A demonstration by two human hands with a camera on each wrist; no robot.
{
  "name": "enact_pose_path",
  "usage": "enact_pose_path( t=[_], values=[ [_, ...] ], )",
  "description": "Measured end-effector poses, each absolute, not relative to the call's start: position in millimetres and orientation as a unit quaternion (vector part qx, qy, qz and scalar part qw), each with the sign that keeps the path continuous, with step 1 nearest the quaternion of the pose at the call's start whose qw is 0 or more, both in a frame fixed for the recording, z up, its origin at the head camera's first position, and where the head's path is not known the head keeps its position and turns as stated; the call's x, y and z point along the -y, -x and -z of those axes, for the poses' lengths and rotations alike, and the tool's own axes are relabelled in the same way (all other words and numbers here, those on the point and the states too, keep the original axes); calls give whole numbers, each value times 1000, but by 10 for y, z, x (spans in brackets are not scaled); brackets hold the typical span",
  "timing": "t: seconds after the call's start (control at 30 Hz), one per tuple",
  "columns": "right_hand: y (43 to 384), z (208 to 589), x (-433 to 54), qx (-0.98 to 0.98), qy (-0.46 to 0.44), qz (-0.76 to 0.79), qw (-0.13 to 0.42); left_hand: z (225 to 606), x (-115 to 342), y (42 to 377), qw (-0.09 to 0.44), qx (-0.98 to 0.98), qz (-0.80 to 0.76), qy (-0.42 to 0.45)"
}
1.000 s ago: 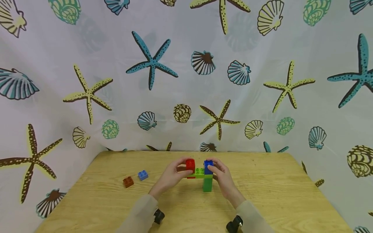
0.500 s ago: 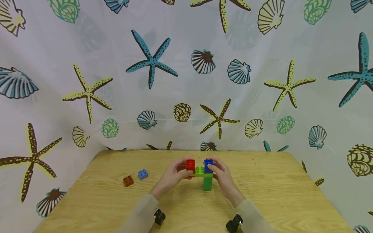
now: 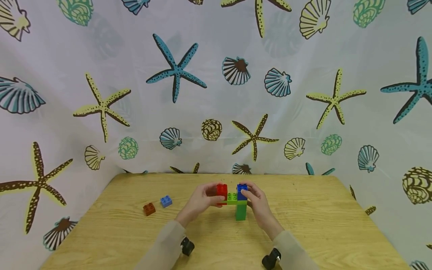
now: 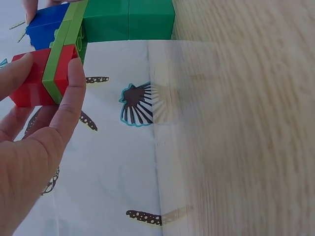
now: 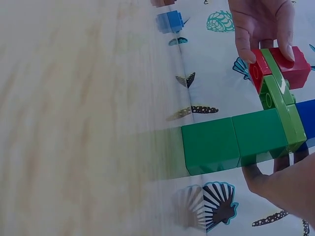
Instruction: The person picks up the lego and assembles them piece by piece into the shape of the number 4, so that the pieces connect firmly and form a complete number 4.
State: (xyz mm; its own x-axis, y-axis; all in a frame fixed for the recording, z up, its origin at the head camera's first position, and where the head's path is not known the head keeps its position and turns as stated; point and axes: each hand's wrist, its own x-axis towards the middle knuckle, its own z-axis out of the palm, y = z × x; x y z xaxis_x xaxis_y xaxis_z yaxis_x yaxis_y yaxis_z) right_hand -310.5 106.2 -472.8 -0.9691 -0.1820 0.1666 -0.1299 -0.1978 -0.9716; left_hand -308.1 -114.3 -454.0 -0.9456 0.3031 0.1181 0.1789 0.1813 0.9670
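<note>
A bridge-like build of toy building bricks stands between both hands. Two green bricks (image 5: 211, 145) form an upright tower on the table, topped by a long lime-green piece (image 3: 232, 197) reaching out to the left. A blue brick (image 3: 241, 192) sits on that piece over the tower. At the free end, one red brick (image 4: 37, 81) is above the lime piece and another red brick (image 4: 64, 69) below it. My left hand (image 3: 199, 198) pinches this red end between thumb and fingers. My right hand (image 3: 258, 202) grips the blue brick, its other fingers behind the tower.
On the wooden table (image 3: 303, 225), a brown brick (image 3: 149, 209) and a light blue brick (image 3: 166, 201) lie apart to the left. Behind the table hangs a white cloth (image 3: 209, 105) printed with shells and starfish. Each wrist carries a small black camera.
My left forearm has shifted slightly forward and to the right. Both hands keep their hold, and the build and loose bricks stay in place.
</note>
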Motion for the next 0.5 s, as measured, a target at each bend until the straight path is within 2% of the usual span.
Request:
enact_pose_path(
  t=[0.5],
  values=[
    [3109, 4736, -1067, -633, 126, 764, 15, 4559, 1136, 3136, 80, -757, -633, -141]
  ],
)
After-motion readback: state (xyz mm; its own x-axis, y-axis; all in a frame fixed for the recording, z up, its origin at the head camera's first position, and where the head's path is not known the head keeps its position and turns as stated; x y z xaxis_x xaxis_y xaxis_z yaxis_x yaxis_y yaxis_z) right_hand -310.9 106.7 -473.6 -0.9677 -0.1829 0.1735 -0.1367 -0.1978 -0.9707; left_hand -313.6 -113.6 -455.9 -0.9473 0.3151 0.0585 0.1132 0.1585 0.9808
